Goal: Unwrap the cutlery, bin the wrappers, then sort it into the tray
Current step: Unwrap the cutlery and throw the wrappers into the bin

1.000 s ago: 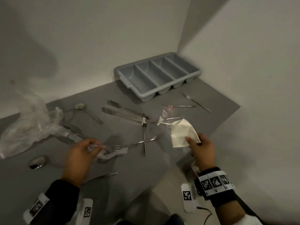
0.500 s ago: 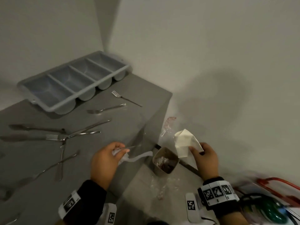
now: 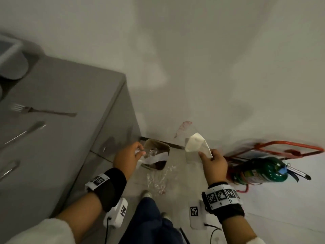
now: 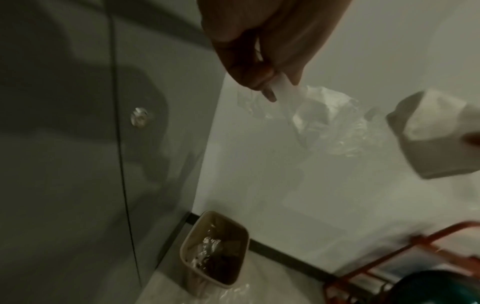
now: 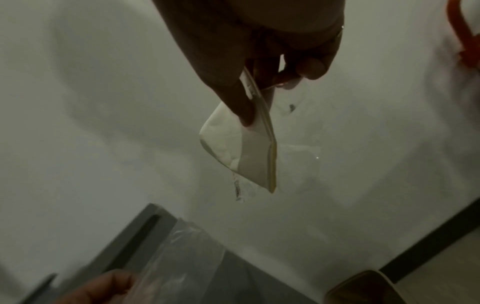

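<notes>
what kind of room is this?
Probably a bare utility or back-room corner, not a fitted kitchen: a plain grey cabinet against blank white walls, a small waste bin on the floor, and a green cylinder in a red stand.

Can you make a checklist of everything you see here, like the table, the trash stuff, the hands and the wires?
Surface: grey cabinet top, cutlery lying on it.
Job's things: fork unwrapped on the cabinet; tray at the far corner; bin on the floor beside the cabinet, wrappers inside.
Clutter: clear plastic scraps on the floor by the bin.
Hands: left hand pinches a clear wrapper above the bin; right hand pinches a white napkin.
Cables: black cable from the wrist camera.
Surroundings: white wall; green cylinder in an orange frame.
</notes>
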Motion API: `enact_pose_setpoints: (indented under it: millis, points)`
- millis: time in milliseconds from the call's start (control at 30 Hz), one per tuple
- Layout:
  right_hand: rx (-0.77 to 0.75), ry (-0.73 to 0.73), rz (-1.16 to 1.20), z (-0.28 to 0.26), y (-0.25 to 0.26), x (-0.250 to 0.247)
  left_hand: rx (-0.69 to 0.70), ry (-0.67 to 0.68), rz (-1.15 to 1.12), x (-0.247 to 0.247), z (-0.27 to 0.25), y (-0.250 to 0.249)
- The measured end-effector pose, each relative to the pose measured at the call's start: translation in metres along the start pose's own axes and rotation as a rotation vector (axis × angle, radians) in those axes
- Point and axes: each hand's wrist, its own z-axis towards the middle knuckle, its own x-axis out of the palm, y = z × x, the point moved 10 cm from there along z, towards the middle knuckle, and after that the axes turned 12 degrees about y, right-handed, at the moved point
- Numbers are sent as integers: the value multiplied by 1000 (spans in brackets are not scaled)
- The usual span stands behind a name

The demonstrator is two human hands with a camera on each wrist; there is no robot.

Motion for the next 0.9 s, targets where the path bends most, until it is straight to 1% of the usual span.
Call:
enact_pose_setpoints:
  millis: [67,133,233,267,300,367,433,467,500,567,633,700,767,800,833,900]
  points:
    - [53,-12,15,30,-27,14,-43,73,114,28,52,24]
    - [100,-36,9,60,-55,30,-52,117,208,57,100,46]
    - [119,-62,21,101,-96,59,-79,168,221,104,162,85]
    - [122,-66,30,112,-110,70,-93,185,210,120,181,98]
    - [119,-69,34,124,-122,82,-125,191,148,136,198,114]
    - [107,-66,33,146,-147,105,-225,218,-48,169,228,148]
    - [99,-53,37,166,-176,129,-274,219,-72,204,256,183]
    - [102,-47,53,169,-176,132,-312,222,-128,208,261,192]
    - [99,-44,54,177,-192,142,-359,226,-220,228,268,209]
    - [102,-60,54,189,-218,154,-386,218,-326,260,283,238]
    - [125,-77,55,197,-245,164,-418,292,-268,296,291,265]
    - [153,-58,34,201,-265,174,-435,373,-186,321,292,289]
    - [174,-38,21,201,-275,182,-380,512,-22,336,292,299]
    - [174,-31,17,201,-277,185,-358,553,59,335,292,299]
    - [174,-22,15,201,-277,188,-320,554,84,330,295,296]
    - [176,-5,10,200,-271,194,-233,480,13,310,295,291]
